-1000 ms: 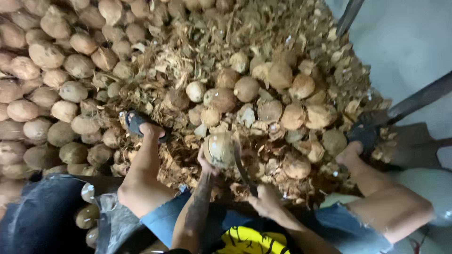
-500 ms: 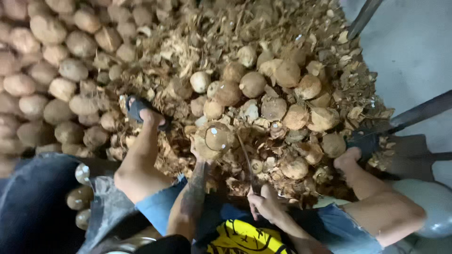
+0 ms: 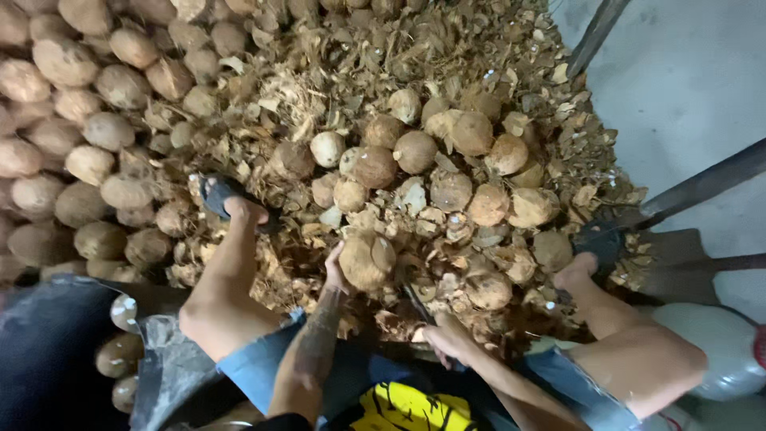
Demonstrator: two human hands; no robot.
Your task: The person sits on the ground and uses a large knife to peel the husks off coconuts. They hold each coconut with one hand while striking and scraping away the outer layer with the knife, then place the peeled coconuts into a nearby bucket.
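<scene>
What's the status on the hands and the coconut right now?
Left hand shut on coconut, held over husk pile. Right hand shut on blade, tip near the coconut. Loose husk scraps all round.

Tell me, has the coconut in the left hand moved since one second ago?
Yes. The coconut in the left hand is now lower and more upright, nearer the knife, judged against the left foot.

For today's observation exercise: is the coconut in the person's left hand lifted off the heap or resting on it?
Cannot tell for sure. The left hand cups the coconut from the side, just over the husk heap; any gap beneath is hidden.
</scene>
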